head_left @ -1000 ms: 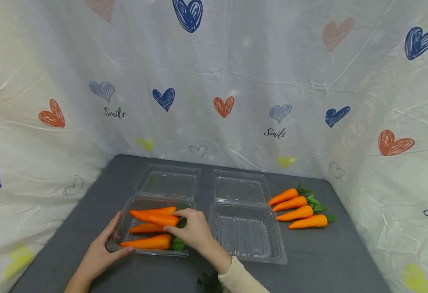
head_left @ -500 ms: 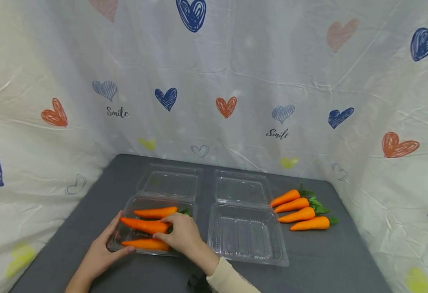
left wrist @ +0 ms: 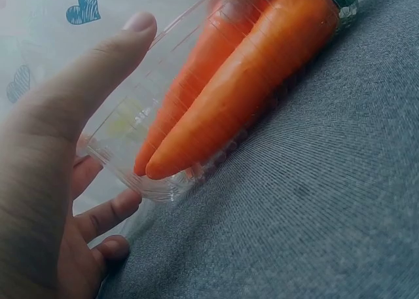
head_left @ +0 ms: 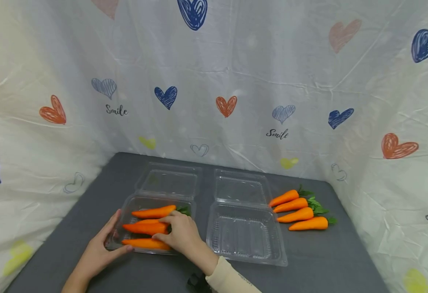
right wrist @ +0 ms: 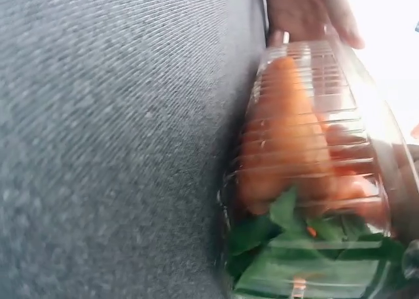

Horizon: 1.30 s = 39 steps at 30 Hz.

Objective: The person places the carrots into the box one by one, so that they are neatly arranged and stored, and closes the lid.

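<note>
In the head view, a clear plastic clamshell container (head_left: 113, 243) on the left holds several orange carrots with green tops. Thumb and index fingers of my right hand (head_left: 184, 234) pinch the leafy end of a middle carrot (head_left: 144, 228), whose tip points left. A far carrot (head_left: 154, 212) and a near carrot (head_left: 145, 243) lie on either side of it. My left hand (head_left: 98, 252) rests against the container's left corner, thumb along the near rim and straight fingers on the left side. Through the clear wall, the left wrist view shows a carrot (left wrist: 242, 83).
A second clear clamshell container (head_left: 248, 260) stands to the right, its lid (head_left: 241, 189) folded back. Several more carrots (head_left: 309, 224) lie in a slanted row farther right on the grey table (head_left: 320, 264). A heart-print curtain (head_left: 199, 61) hangs around the table.
My right hand has moved left and nearer to me, lowering the carrot from on top of the others into the middle of the container. The left hand has stayed at its corner.
</note>
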{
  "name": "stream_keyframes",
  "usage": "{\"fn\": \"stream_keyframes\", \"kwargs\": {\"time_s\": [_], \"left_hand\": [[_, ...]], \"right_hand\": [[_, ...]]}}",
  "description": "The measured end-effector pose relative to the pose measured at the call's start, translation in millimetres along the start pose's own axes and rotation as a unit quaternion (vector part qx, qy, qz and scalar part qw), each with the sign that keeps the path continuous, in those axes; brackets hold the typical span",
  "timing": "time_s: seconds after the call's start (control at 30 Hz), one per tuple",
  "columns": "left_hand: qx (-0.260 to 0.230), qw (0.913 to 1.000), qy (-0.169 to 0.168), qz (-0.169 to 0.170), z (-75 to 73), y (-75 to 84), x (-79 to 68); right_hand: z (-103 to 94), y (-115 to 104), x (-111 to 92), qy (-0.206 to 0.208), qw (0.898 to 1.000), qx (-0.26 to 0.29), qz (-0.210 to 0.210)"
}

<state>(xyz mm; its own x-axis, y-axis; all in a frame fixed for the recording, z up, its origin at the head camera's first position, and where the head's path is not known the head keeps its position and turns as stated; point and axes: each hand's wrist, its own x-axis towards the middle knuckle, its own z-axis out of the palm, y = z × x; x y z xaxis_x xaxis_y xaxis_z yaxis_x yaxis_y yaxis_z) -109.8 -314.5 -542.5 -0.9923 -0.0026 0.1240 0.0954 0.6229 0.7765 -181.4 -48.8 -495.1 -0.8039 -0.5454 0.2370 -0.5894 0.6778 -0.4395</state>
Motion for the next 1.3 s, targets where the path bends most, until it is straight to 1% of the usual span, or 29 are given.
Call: {"fn": "stream_keyframes", "kwargs": {"time_s": [0.13,0.23,0.27,0.33,0.43,0.53,0.6,0.67,0.77,0.83,0.9,1.0,1.07,1.17,1.3], "left_hand": [[0.005,1.0,-0.004,-0.007,0.1,-0.6,0.7],[0.007,0.9998,-0.012,-0.014,3.3,-1.6,3.3],[0.006,0.9999,-0.01,-0.009,4.6,-1.7,4.4],[-0.015,0.9998,-0.012,0.003,5.3,-2.2,6.0],[-0.041,0.9984,-0.004,0.04,1.1,-1.3,7.9],[-0.049,0.9954,0.01,0.082,-10.5,-0.2,12.5],[-0.053,0.9929,0.009,0.106,-21.9,1.1,20.6],[-0.059,0.9913,-0.001,0.118,-35.3,1.7,33.1],[-0.058,0.9905,-0.027,0.122,-53.8,-1.1,59.1],[-0.044,0.9912,-0.041,0.117,-62.0,-5.0,77.8],[-0.034,0.9917,-0.057,0.11,-66.2,-9.8,95.0],[-0.043,0.9919,-0.086,0.084,-66.6,-15.9,113.8],[-0.063,0.9903,-0.103,0.068,-64.2,-19.4,120.9],[-0.111,0.9842,-0.128,0.052,-58.7,-23.3,125.3],[-0.165,0.9724,-0.162,0.031,-52.0,-27.1,127.8]], "right_hand": [[0.1,3.1,0.2,-0.011,0.999,0.046,-0.009],[-4.9,7.8,-2.7,0.012,0.997,0.077,-0.014],[-8.5,9.8,-4.1,0.021,0.996,0.087,-0.015],[-18.1,15.2,-7.0,0.048,0.994,0.093,-0.023],[-37.8,27.3,-11.5,0.08,0.991,0.105,-0.025],[-58.7,42.6,-15.8,0.1,0.989,0.108,-0.003],[-71.3,53.3,-16.3,0.099,0.988,0.113,0.022],[-81.5,62.8,-13.8,0.092,0.988,0.115,0.045],[-90.5,74.9,-6.5,0.071,0.986,0.129,0.073],[-92.0,81.4,-1.6,0.052,0.986,0.131,0.09],[-90.6,85.3,3.0,0.025,0.984,0.14,0.11],[-83.8,88.6,9.7,-0.007,0.979,0.149,0.136],[-78.6,88.5,13.1,-0.019,0.976,0.157,0.152],[-72.4,87.7,16.7,-0.026,0.968,0.175,0.177],[-68.4,86.1,18.3,-0.048,0.949,0.221,0.219]]}}
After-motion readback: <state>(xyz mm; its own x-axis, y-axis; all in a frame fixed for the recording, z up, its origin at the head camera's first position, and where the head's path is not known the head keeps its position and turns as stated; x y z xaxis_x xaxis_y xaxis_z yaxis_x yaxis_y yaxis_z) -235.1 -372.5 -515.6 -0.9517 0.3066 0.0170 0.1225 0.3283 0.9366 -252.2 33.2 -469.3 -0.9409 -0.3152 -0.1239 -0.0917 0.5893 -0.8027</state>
